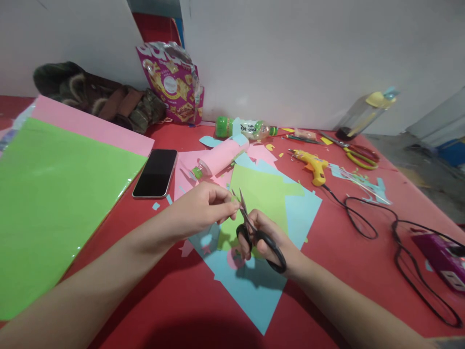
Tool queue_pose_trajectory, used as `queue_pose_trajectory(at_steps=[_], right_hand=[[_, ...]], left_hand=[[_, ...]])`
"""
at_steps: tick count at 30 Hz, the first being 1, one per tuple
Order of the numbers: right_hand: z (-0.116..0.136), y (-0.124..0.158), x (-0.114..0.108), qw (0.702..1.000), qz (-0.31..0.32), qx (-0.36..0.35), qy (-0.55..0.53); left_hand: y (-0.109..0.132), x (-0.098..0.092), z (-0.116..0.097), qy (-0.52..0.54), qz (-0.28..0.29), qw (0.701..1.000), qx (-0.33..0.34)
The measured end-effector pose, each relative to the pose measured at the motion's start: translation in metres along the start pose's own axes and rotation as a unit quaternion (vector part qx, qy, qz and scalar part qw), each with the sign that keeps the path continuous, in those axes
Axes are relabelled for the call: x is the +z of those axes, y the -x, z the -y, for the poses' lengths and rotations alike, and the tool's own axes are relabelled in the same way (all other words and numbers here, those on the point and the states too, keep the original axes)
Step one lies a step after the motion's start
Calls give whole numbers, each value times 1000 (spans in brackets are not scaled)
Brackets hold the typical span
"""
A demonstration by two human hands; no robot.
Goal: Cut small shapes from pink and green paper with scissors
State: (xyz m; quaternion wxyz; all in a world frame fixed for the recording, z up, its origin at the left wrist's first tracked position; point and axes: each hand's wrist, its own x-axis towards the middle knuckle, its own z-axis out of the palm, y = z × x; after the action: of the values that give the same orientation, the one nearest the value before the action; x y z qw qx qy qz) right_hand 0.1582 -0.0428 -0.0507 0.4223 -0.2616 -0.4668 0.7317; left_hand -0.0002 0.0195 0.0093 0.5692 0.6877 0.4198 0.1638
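Observation:
My right hand (278,237) grips black-handled scissors (248,220), fingers through the loops, with the blades slightly apart and pointing away. Close to the blade tips, my left hand (205,206) pinches a small piece of green paper (235,198), mostly hidden by the fingertips. Under both hands lie a light green paper sheet (259,189) and a light blue sheet (261,303). A small pink paper round (236,259) rests below the scissors. Beyond my left hand is a bottle wrapped in pink paper (225,157), lying on its side.
A phone (155,173) and a stack of green and pink sheets (65,194) lie left. Behind stand a snack bag (172,89) and a lying green-capped bottle (247,128). Rightward are a yellow glue gun (312,165), its cord, larger scissors (358,155) and a purple power strip (439,257).

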Motion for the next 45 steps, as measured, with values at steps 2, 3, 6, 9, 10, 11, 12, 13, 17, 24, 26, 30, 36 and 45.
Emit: queue_pose_trajectory(at_steps=[2, 3, 6, 9, 10, 11, 12, 13, 17, 24, 26, 30, 36, 45], right_hand=[[0, 0, 0, 1000, -1, 5, -6], [0, 0, -1, 1000, -1, 8, -8], [-1, 0, -2, 1000, 1, 6, -11], [-2, 0, -1, 1000, -5, -5, -8], [-1, 0, -1, 1000, -9, -5, -6], [-1, 0, -1, 1000, -11, -4, -5], [0, 0, 0, 1000, -13, -1, -3], [1, 0, 1, 1000, -15, 0, -1], [3, 1, 2, 1000, -20, 0, 10], [2, 1, 3, 999, -30, -2, 11], [2, 1, 3, 999, -33, -2, 14], [1, 1, 4, 999, -41, -4, 19], [0, 2, 5, 997, -54, -18, 52], [2, 1, 7, 994, -58, -21, 86]], left_hand=[[0, 1, 1, 7, -5, 1000, 2], [1, 2, 2, 10, -6, 1000, 3], [1, 3, 4, 18, -14, 1000, 5], [1, 5, 5, 22, -24, 999, 1], [1, 6, 5, 23, -28, 999, 1], [1, 8, 5, 25, -34, 999, 1], [1, 9, 5, 28, -40, 999, 3], [1, 11, 4, 34, -45, 998, 5], [2, 19, 3, 51, -77, 996, 12], [2, 30, 2, 77, -124, 989, 20], [3, 32, 1, 86, -129, 988, 16], [4, 35, 1, 112, -129, 985, 5], [5, 40, 2, 157, -122, 980, 8], [5, 44, 4, 185, -115, 976, -7]])
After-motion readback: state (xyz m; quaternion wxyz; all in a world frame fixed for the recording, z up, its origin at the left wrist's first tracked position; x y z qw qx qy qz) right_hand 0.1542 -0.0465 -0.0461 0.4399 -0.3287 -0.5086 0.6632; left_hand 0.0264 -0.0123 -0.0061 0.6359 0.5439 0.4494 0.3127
